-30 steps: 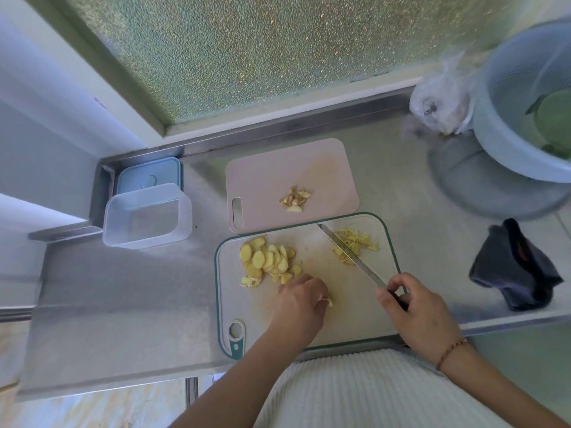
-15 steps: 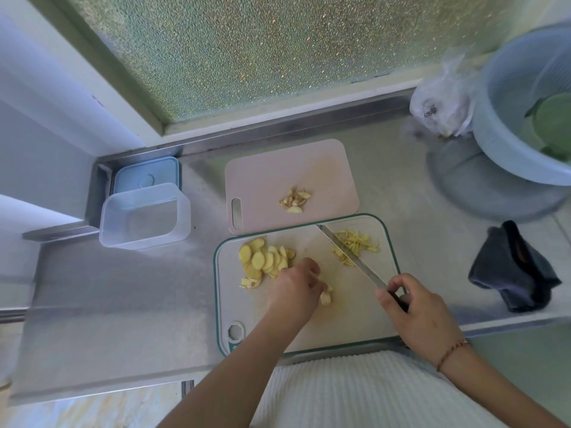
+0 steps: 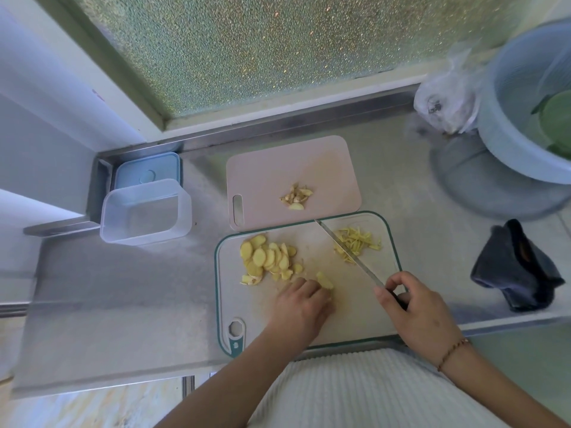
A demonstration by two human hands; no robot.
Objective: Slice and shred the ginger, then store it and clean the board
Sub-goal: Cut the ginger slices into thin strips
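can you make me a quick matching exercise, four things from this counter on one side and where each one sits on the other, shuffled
Things:
1. ginger slices
2. ginger shreds
3. ginger trimmings
4. clear container

Places:
A. pink board
B. counter, left of both boards
C. left part of the green-edged board
D. right part of the green-edged board, beyond the knife blade

Pairs: 1-C, 2-D, 3-A, 4-B

No legible text or labels.
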